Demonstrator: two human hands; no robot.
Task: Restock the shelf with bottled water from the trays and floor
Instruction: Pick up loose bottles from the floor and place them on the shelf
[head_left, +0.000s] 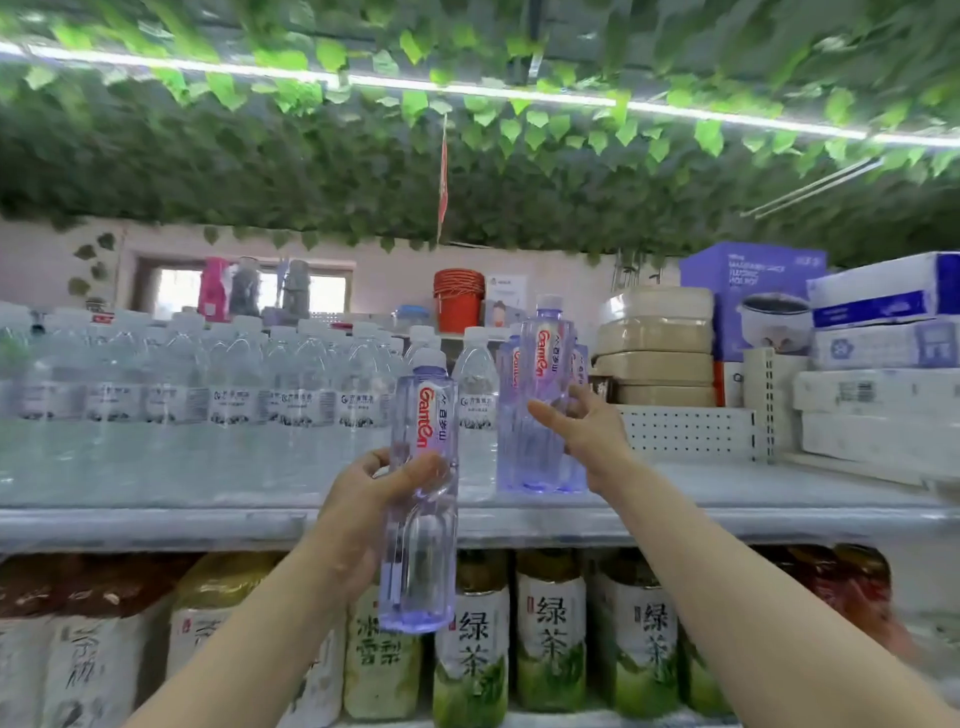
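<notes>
Water bottle, purple-tinted with a red label, stands upright in your left hand, the grip clamped round its middle, just in front of the shelf edge. Your right hand has its grip closed on a standing bottle of the same kind, base on the grey metal shelf. Close-packed clear bottles fill the shelf to the left. A perforated divider and stacked boxes occupy the right. Tea bottles line the tier below. A red bucket sits near the rear wall. Leaves and a light strip cover the ceiling.
</notes>
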